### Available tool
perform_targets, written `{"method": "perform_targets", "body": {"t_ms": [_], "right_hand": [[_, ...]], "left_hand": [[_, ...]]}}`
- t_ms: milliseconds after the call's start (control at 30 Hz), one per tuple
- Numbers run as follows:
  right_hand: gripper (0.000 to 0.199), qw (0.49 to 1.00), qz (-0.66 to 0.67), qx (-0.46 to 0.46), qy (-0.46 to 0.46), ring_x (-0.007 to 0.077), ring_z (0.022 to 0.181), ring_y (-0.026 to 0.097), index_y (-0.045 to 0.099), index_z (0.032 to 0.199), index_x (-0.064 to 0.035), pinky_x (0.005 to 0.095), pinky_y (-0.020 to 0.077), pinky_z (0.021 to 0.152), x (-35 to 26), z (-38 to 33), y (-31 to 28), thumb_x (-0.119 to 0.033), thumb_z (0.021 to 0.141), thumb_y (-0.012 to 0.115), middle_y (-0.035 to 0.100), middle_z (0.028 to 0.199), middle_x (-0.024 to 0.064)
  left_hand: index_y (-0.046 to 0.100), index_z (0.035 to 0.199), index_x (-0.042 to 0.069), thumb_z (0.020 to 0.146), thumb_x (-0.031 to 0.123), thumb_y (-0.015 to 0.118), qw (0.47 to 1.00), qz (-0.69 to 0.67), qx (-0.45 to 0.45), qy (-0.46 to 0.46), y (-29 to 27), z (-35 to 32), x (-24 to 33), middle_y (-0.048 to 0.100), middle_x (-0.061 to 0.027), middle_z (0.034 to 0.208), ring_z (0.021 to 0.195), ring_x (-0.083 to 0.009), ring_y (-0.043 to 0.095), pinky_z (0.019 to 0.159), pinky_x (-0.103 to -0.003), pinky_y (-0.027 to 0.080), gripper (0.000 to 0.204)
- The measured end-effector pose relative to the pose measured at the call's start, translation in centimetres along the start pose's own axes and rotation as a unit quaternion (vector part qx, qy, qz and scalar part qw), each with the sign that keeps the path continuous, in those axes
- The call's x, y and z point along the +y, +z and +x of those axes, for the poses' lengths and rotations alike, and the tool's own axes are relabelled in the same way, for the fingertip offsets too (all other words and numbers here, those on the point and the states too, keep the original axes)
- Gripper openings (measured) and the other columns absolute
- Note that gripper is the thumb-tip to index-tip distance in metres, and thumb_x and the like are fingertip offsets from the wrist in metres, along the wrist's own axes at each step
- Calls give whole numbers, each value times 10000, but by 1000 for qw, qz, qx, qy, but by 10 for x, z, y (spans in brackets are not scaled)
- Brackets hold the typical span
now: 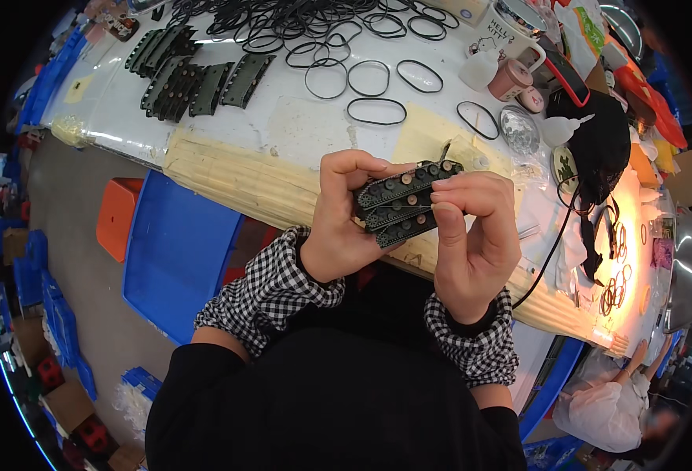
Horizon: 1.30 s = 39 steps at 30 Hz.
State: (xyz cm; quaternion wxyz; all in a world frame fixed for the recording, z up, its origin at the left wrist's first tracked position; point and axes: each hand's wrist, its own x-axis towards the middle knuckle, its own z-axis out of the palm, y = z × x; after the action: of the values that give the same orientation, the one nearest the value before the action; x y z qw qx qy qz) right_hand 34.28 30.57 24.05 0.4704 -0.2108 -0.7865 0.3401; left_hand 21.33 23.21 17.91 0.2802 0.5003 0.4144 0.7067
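Observation:
My left hand (336, 231) is closed around a black banded piece (397, 206) with rows of small round studs and toothed edges. It is held tilted above the front edge of the table. At the piece's right end, the thumb and forefinger of my right hand (479, 243) are pinched together. A thin, light line, possibly a needle or thread, runs along the piece toward those fingertips; what they grip is too small to make out. Similar black studded strips (177, 86) lie grouped at the far left of the table.
Thin black rings (376, 111) lie loose and heaped at the back. A white mug (503, 35), a pink pot (511, 78), a clear dish (518, 125) and a black bag (593, 145) stand right. A blue bin (177, 251) is below left. Another person (609, 404) is lower right.

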Motion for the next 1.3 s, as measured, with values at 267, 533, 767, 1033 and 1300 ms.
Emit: {"method": "perform_targets", "body": {"t_ms": [267, 533, 767, 1033, 1300], "right_hand": [[38, 979, -123, 160, 13, 227, 865, 559, 605, 877, -5, 329, 431, 815, 15, 10, -34, -27, 881, 636, 632, 903, 84], [70, 916, -386, 75, -81, 256, 793, 546, 631, 835, -36, 365, 414, 731, 35, 17, -48, -33, 810, 696, 634, 833, 65], [67, 999, 28, 29, 30, 250, 863, 595, 616, 886, -13, 341, 457, 801, -9, -4, -19, -38, 855, 670, 659, 901, 108], [94, 1000, 6, -12, 3, 256, 823, 603, 610, 881, -20, 348, 459, 774, -4, -7, -7, -49, 846, 692, 670, 883, 102], [94, 1000, 13, -8, 17, 253, 814, 597, 611, 883, -22, 346, 457, 770, -5, -8, -6, -47, 844, 694, 670, 882, 102]], "left_hand": [[277, 1213, 37, 730, -62, 766, 1000, -8, 14, -6, -6, 0, 2, 534, -215, 1186, 1138, -251, 591, 947, -335, 520, 695], [255, 1264, 91, 703, -96, 720, 999, 20, 20, -19, -9, 1, 2, 503, -164, 1180, 1116, -243, 553, 947, -365, 487, 753], [257, 1250, 87, 709, -75, 748, 1000, 25, 9, -11, -4, 4, 3, 525, -156, 1116, 1065, -234, 575, 921, -350, 499, 749], [271, 1215, 40, 729, -42, 778, 1000, -1, 13, -1, 0, 3, 1, 542, -243, 1205, 1104, -246, 608, 925, -327, 522, 707], [274, 1213, 39, 732, -41, 779, 1000, 15, 14, 0, -1, 4, 1, 552, -241, 1193, 1103, -246, 613, 924, -325, 523, 702]]}}
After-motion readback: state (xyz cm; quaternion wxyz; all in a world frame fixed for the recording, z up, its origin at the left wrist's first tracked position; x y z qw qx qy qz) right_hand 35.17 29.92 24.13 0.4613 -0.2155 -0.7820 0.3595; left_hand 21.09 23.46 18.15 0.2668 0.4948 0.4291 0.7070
